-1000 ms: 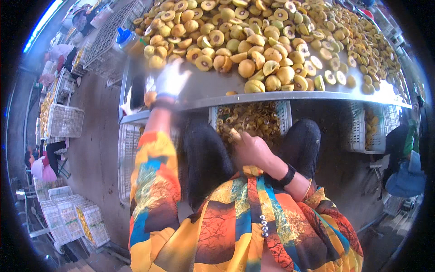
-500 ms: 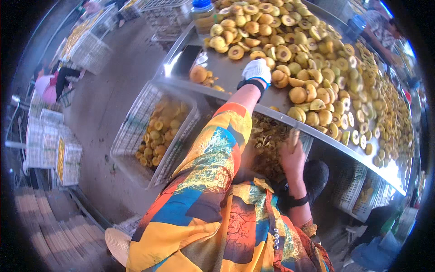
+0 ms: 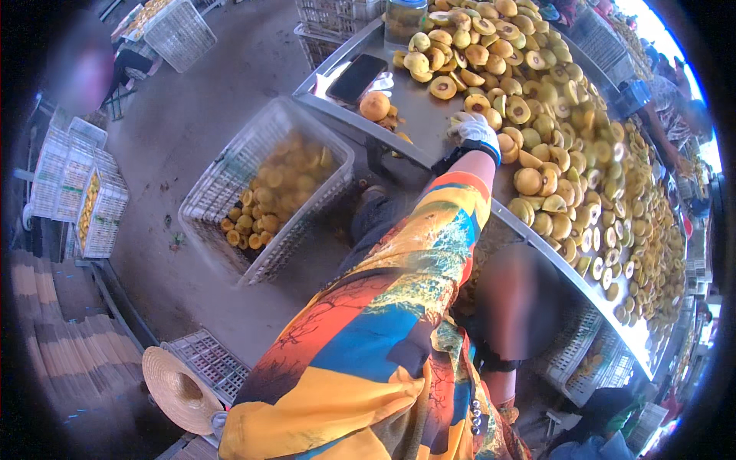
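Your white-gloved left hand (image 3: 474,129) is down on the long metal table (image 3: 429,115), fingers curled into the edge of the heap of halved yellow fruit (image 3: 552,130); whether it has one clasped, I can't tell. Just beyond it lies a whole orange fruit (image 3: 375,106), then a black phone (image 3: 357,78). Below sits a white plastic crate (image 3: 230,192) of fruit. Your right hand is out of sight.
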`<state>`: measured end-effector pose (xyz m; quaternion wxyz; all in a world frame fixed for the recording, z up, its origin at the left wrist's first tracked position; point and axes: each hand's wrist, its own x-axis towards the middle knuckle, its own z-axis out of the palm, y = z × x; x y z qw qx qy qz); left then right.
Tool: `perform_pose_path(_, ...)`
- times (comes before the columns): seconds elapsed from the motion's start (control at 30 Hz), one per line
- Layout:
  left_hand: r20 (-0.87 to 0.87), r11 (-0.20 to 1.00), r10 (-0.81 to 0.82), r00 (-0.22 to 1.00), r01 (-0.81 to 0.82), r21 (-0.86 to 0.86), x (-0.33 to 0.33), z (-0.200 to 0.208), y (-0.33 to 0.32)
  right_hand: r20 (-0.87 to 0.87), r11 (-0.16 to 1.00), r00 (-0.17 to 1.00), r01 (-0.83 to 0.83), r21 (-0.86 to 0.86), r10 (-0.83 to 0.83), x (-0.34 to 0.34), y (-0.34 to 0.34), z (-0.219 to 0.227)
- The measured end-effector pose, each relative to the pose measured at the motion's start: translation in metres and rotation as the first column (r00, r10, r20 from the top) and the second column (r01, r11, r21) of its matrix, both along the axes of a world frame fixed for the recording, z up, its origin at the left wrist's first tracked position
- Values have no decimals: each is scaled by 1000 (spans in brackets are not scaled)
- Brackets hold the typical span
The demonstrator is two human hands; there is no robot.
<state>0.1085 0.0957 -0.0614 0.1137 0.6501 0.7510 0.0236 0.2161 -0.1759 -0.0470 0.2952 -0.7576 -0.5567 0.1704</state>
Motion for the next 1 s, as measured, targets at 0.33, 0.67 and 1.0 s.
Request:
perform_pose_path(0.33, 678, 908, -413, 608, 213, 361, -53, 53, -73, -382, 988, 920, 30, -151, -86, 23, -15, -1)
perform_pose_path(0.67, 880, 822, -448, -158, 316, 475, -61, 56, -197, -921, 969, 384, -199, -147, -61, -4, 26, -20)
perform_pose_path(1.0, 711, 955, 281, -644, 117, -271, -40, 43, -218, -493, 941, 869, 202, 272, -44, -77, 19, -5)
